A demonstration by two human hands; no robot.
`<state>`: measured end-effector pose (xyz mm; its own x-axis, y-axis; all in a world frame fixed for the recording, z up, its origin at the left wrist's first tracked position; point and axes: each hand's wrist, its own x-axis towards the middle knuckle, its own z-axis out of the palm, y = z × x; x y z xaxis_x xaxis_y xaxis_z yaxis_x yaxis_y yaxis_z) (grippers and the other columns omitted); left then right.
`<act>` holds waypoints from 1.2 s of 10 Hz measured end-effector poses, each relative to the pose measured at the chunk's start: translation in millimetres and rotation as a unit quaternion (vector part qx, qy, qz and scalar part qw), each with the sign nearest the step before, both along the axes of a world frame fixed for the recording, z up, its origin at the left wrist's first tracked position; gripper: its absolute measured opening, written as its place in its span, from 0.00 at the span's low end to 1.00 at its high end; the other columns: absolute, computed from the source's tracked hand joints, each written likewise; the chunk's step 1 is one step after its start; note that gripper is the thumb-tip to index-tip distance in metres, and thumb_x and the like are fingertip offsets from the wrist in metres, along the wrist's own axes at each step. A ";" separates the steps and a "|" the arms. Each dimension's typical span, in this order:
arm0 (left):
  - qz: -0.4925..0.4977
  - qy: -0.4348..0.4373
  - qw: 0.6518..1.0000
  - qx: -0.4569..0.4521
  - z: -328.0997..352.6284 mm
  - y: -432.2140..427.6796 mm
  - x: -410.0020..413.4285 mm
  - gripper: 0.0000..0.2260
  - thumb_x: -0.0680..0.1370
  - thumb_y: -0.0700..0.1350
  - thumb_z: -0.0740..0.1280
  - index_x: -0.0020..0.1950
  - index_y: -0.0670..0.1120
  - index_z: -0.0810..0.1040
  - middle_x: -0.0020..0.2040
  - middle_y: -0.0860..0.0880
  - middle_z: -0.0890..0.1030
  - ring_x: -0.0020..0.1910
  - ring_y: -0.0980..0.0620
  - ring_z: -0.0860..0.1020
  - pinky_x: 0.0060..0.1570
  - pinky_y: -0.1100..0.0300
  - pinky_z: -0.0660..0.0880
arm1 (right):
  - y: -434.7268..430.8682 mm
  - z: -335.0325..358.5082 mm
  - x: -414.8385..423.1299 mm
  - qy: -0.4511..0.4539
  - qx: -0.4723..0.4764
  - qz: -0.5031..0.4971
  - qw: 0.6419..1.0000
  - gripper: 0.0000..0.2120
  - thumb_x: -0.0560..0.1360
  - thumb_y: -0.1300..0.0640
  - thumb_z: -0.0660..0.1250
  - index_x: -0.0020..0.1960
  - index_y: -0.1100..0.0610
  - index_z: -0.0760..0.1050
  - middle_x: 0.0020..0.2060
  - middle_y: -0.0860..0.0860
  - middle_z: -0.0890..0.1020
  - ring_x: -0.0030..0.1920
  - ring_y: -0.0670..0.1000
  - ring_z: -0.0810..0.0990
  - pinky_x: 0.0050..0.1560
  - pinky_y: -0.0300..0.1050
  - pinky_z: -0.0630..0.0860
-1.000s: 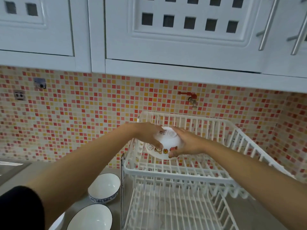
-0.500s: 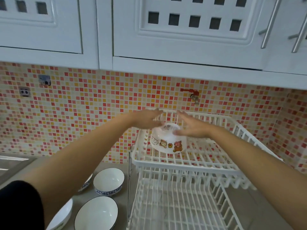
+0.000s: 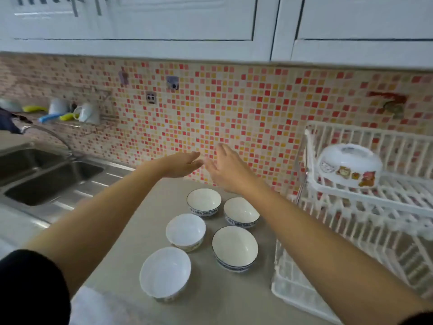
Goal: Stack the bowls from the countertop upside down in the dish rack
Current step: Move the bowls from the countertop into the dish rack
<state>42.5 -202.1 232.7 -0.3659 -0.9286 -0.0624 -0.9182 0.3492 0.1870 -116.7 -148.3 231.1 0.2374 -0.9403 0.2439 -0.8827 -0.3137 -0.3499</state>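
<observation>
A white bowl with cartoon bear prints (image 3: 350, 165) sits upside down on the upper tier of the white two-tier dish rack (image 3: 365, 195) at the right. Several upright white bowls stand on the grey countertop (image 3: 210, 296): two blue-patterned ones at the back (image 3: 203, 201) (image 3: 241, 212), one in the middle (image 3: 185, 231), a blue-rimmed one (image 3: 235, 247) and the nearest (image 3: 165, 273). My left hand (image 3: 182, 164) and my right hand (image 3: 226, 170) hover empty, fingers spread, above the back bowls, near the tiled wall.
A steel double sink (image 3: 46, 174) with a curved tap lies at the left. A wall shelf (image 3: 70, 116) holds cups and brushes. White cabinets hang overhead. The rack's lower tier (image 3: 351, 266) holds nothing. A white cloth (image 3: 98, 308) lies at the near edge.
Both hands let go of the bear-print bowl, leaving it upside down on the upper tier, and swung left over the bowls on the counter. The view turned left and down.
</observation>
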 end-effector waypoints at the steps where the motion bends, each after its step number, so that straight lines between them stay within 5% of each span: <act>1: 0.030 -0.010 0.999 0.036 -36.7 11.3 31.0 0.25 0.82 0.53 0.48 0.76 0.43 0.53 0.77 0.43 0.56 0.76 0.45 0.57 0.73 0.52 0.53 | 5.3 -60.7 37.9 -0.010 0.075 -0.023 0.997 0.32 0.80 0.43 0.48 0.76 0.62 0.48 0.76 0.57 0.54 0.74 0.58 0.55 0.70 0.55 0.59; 4: 0.137 -0.094 0.965 0.202 -207.9 37.8 113.0 0.28 0.81 0.56 0.49 0.76 0.40 0.52 0.76 0.40 0.59 0.73 0.41 0.62 0.72 0.47 0.60 | 32.9 -245.2 104.9 -0.082 0.277 -0.200 0.936 0.29 0.78 0.45 0.59 0.69 0.65 0.61 0.67 0.60 0.70 0.65 0.58 0.71 0.63 0.49 0.69; 5: 0.149 -0.100 0.951 0.252 -236.8 47.3 114.0 0.28 0.81 0.55 0.52 0.76 0.40 0.52 0.74 0.39 0.62 0.65 0.41 0.73 0.58 0.51 0.75 | 35.9 -263.8 111.9 -0.094 0.336 -0.228 0.909 0.24 0.77 0.52 0.61 0.68 0.64 0.62 0.66 0.59 0.71 0.65 0.59 0.72 0.62 0.49 0.70; 6: 0.170 -0.068 0.937 0.297 -252.7 60.5 110.5 0.24 0.80 0.47 0.61 0.71 0.35 0.62 0.63 0.35 0.71 0.55 0.41 0.77 0.53 0.57 0.78 | 43.6 -274.6 114.0 -0.119 0.347 -0.215 0.905 0.17 0.78 0.64 0.57 0.66 0.63 0.63 0.61 0.61 0.74 0.60 0.60 0.75 0.51 0.47 0.71; 7: 0.160 -0.067 0.934 0.312 -252.6 68.9 110.0 0.23 0.78 0.46 0.65 0.67 0.32 0.68 0.65 0.32 0.71 0.61 0.38 0.73 0.65 0.54 0.67 | 49.5 -273.1 116.1 -0.127 0.334 -0.205 0.912 0.15 0.79 0.65 0.54 0.65 0.64 0.63 0.59 0.62 0.75 0.58 0.60 0.75 0.47 0.45 0.67; 8: 0.223 0.058 0.927 0.297 -232.9 61.7 125.5 0.25 0.77 0.36 0.64 0.71 0.32 0.58 0.67 0.34 0.70 0.56 0.39 0.77 0.48 0.54 0.79 | 50.1 -252.8 124.5 -0.106 0.319 -0.178 0.925 0.16 0.78 0.65 0.55 0.65 0.65 0.62 0.58 0.63 0.75 0.58 0.61 0.75 0.49 0.47 0.70; 9: 0.191 0.080 0.938 0.276 -200.1 63.5 134.5 0.23 0.77 0.34 0.61 0.70 0.34 0.56 0.66 0.35 0.68 0.56 0.36 0.78 0.30 0.58 0.80 | 47.4 -225.8 129.8 -0.108 0.298 -0.158 0.935 0.17 0.77 0.66 0.55 0.66 0.66 0.61 0.57 0.64 0.75 0.56 0.62 0.76 0.48 0.47 0.70; 11: 0.165 0.132 0.971 0.109 -96.3 62.1 127.6 0.15 0.80 0.37 0.54 0.67 0.37 0.60 0.57 0.35 0.75 0.47 0.37 0.81 0.41 0.46 0.81 | 40.6 -138.6 113.8 -0.156 0.159 -0.141 0.965 0.21 0.77 0.66 0.56 0.68 0.62 0.57 0.60 0.61 0.75 0.56 0.60 0.76 0.52 0.52 0.76; 12: 0.103 0.159 0.981 -0.032 -30.7 75.0 90.4 0.15 0.81 0.41 0.55 0.67 0.40 0.62 0.49 0.40 0.78 0.42 0.44 0.79 0.44 0.51 0.80 | 40.0 -80.8 85.4 -0.216 0.053 -0.146 0.964 0.19 0.79 0.63 0.55 0.69 0.59 0.57 0.59 0.58 0.75 0.55 0.59 0.76 0.46 0.51 0.77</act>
